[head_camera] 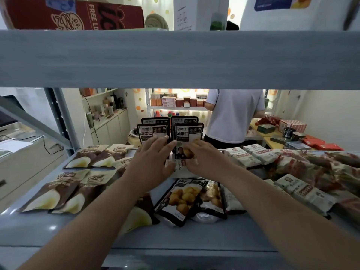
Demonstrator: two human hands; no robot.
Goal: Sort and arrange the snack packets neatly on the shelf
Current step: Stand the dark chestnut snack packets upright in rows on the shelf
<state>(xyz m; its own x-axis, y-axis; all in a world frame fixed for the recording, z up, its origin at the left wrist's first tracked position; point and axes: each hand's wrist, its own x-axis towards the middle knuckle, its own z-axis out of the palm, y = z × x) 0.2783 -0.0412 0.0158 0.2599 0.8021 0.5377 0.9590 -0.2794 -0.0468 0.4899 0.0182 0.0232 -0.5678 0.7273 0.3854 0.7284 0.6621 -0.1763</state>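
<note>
The shelf (175, 236) and the board above it (175, 59) are plain grey. The standing packets (152, 131) are black with a white panel and black letters. The lying packets (181, 199) are black with a picture of yellow chestnuts. The packets at the left (58, 193) are brown and cream with a pale yellow shape. The packets at the right (303, 191) are white with a red label, and behind them the patterned packets (303, 168) are red and cream. The carton on top (78, 14) is dark red with white letters. The wall (138, 108) is white with orange and green dots

Both arms stretched forward. Left hand (153, 158) flat, fingers straight; right hand (204, 158) close beside, fingers curled.
</note>
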